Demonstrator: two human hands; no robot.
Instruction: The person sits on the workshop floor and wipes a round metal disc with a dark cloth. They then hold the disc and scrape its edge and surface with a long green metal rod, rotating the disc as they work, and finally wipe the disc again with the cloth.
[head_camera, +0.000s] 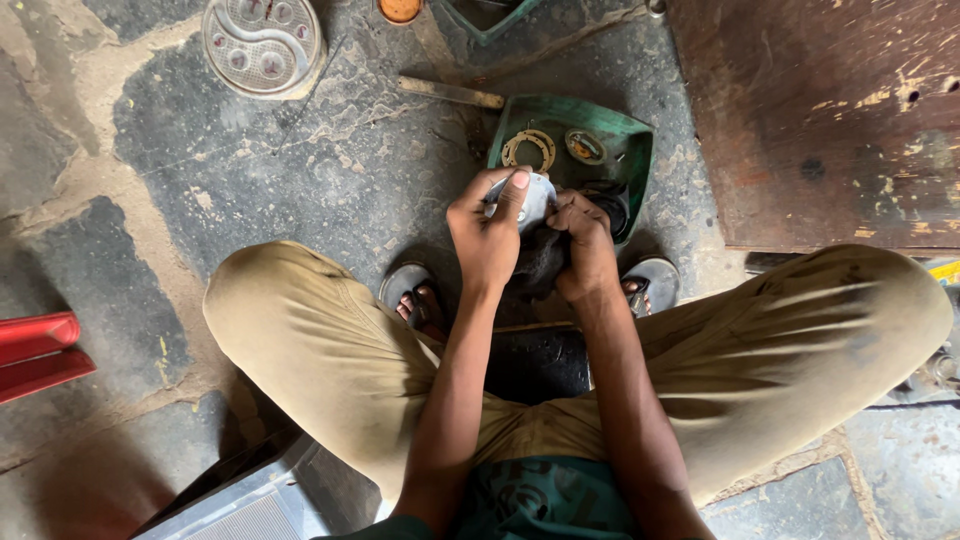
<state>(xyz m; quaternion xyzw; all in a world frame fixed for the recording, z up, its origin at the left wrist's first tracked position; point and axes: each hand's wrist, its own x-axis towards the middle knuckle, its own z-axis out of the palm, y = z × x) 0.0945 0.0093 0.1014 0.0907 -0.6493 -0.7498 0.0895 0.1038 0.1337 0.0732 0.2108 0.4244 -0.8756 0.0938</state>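
Head view: left hand (487, 232) fingers grip the round metal part (530, 200); right hand (585, 240) is clenched on a dark rag (540, 262). Best to hold the part steady and rub gently over the green tray (635, 150)

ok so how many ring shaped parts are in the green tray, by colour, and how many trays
brass-coloured rings: 1
grey-rimmed rings: 1
green trays: 1, partly hidden behind the hands
total: 3
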